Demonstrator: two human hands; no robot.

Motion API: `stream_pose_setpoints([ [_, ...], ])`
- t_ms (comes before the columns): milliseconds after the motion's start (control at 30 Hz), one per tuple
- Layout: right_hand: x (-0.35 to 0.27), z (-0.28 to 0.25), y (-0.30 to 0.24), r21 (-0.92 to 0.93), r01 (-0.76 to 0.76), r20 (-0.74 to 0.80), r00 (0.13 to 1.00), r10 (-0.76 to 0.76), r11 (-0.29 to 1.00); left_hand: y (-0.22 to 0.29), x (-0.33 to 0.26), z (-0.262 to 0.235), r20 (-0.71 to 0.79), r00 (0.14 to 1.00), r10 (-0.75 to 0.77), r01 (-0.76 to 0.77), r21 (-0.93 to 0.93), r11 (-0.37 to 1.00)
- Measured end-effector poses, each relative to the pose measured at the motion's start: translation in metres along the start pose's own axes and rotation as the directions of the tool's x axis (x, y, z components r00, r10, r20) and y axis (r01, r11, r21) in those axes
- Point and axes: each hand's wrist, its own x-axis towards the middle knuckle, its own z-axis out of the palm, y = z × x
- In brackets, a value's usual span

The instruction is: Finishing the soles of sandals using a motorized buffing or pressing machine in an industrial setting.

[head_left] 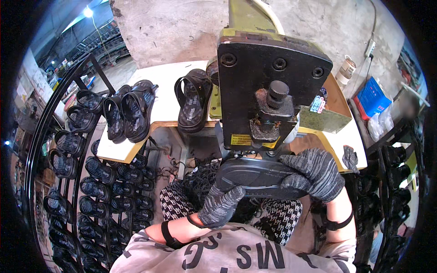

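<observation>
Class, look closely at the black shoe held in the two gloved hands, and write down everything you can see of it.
The black shoe is long and rounded, apparently rubber or foam. What looks like its sole faces the camera, with a raised outline and fine markings. It lies roughly crosswise just below the black machine head; whether they touch is unclear. The left hand holds its near left edge, the right hand its right end, hiding part of it.

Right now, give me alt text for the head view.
The left hand and right hand, in gray knit gloves, hold a black sandal below a black machine head. Three more sandals sit left of it on the white worktable; loaded shoe racks flank the scene.
</observation>
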Motion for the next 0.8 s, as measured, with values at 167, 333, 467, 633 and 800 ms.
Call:
stream_pose_setpoints([
  [167,0.025,-0.024,-0.008,-0.051,0.044,0.109,0.993,-0.038,0.998,-0.005,0.001,0.005,-0.009,0.999,0.035,-0.036,-0.072,0.997],
  [333,0.033,-0.027,-0.008,-0.031,0.134,0.062,0.989,-0.132,0.991,-0.001,0.003,-0.004,0.021,0.999,-0.044,0.047,-0.208,0.977],
  [467,0.026,-0.026,-0.019,-0.044,0.086,0.04,0.996,-0.084,0.995,0.022,0.003,-0.016,0.115,0.993,0.007,-0.009,0.011,1.0],
  [633,0.018,-0.025,-0.028,-0.184,0.038,0.162,0.987,-0.008,0.982,0.071,-0.012,-0.052,0.191,0.972,-0.139,0.096,0.22,0.971],
  [800,-0.028,0.01,-0.004,0.062,-0.12,0.231,0.968,0.103,0.991,-0.008,0.017,-0.149,-0.158,0.737,-0.657,0.643,-0.132,0.754],
])
